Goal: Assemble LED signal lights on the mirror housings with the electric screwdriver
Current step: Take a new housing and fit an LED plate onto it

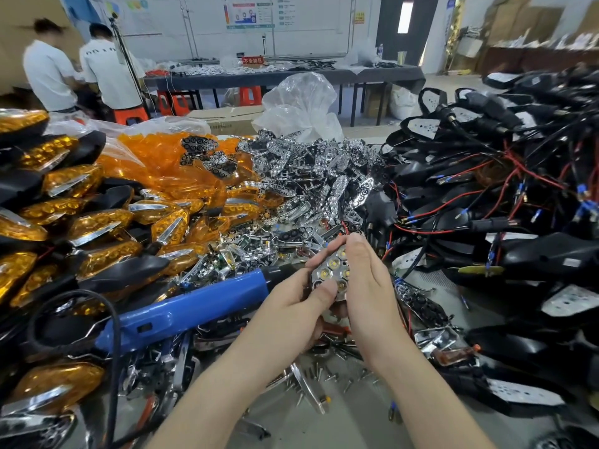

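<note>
**Both hands on the light, screwdriver lying at the left**

The LED light (330, 270) sits face up over the tabletop's (350, 416) near middle. Both grips hold it: the left hand (291, 306) presses a thumb on its near end, and the right hand (366, 286) pinches its far end. The electric screwdriver (194, 306) lies untouched, slanting from the near left towards the left hand, the nearer one. Mirror housings (486, 196) are piled on the right.

Blue electric screwdriver (194, 311), amber lenses (168, 163), chrome honeycomb-patterned reflectors (311, 176), black mirror housings (505, 196), red wires (531, 171)
</note>
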{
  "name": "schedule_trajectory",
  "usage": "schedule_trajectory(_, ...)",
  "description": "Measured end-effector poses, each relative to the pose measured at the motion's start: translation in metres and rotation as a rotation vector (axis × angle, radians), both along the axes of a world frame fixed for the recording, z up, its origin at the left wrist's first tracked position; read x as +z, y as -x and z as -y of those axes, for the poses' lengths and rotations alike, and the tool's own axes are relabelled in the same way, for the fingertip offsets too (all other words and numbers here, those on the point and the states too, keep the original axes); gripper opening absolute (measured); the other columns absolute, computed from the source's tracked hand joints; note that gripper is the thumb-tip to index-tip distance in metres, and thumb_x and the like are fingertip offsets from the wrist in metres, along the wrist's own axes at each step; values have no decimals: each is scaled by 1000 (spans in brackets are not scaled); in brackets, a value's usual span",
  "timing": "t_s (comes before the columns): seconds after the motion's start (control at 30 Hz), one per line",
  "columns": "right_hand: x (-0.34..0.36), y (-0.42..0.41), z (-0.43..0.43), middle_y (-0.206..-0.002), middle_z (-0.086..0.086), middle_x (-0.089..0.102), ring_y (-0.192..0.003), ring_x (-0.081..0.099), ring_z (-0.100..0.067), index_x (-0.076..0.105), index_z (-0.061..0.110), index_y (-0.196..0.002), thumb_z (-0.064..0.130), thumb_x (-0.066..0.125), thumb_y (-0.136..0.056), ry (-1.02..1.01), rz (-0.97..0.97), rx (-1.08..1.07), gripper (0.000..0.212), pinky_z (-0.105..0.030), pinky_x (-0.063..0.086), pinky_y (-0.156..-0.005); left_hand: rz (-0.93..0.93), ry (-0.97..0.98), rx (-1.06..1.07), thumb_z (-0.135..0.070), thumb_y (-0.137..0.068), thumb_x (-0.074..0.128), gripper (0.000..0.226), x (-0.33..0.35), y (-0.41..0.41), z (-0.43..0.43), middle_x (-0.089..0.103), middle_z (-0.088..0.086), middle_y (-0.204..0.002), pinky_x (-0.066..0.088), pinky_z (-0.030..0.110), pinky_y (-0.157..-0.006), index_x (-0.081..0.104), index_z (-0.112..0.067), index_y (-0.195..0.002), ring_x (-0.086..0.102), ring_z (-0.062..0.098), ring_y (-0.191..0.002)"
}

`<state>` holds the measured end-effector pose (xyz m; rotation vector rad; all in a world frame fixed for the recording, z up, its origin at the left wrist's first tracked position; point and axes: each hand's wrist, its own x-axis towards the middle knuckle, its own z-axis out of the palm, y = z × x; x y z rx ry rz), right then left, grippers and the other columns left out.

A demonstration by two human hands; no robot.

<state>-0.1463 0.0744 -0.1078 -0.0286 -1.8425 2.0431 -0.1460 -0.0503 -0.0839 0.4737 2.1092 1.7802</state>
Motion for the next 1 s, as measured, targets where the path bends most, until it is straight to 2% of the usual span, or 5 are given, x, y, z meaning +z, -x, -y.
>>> schedule_trajectory(0.13,0,1,-6,-109,-5,75,-102,70,-23,69,35,-91,63,49,-91,238,88,77,35,-38,59,-85,144,-108,-48,-48,-99,50,24,1,0,1,59,5,-64,41,26,-47,71,-40,-90,46,16,-50)
schedule_trajectory(0.33,2,0,-14,-82,0,72,-76,70,-16,72,34,-79,63,57,-89,366,137,177,35,-25,54,-56,177,-164,-167,-32,-102,54,20,-6,5,0,62,0,-66,42,22,-47,72,-37,-95,50,13,-51)
schedule_trajectory(0.67,-4,2,-3,-95,2,75,-96,70,-13,62,36,-91,47,46,-100,-3,52,102,21,-37,50,-93,107,-49,-50,-29,-101,56,21,-14,15,6,66,4,-71,47,34,-62,62,-10,-107,55,20,-64)
schedule_trajectory(0.8,-1,-4,2,-95,8,74,-93,67,-15,57,34,-95,43,44,-101,-79,45,77,17,-44,51,-92,74,-24,-9,-26,-103,53,22,-18,12,3,64,4,-73,46,31,-60,63,-28,-123,56,19,-67)
schedule_trajectory(1.0,0,-9,5,-90,22,70,-81,58,13,55,22,-100,28,40,-111,-156,8,75,19,-3,40,-71,68,-68,25,-24,-103,52,35,-21,11,5,60,-3,-75,44,30,-60,59,-51,-123,55,13,-67)
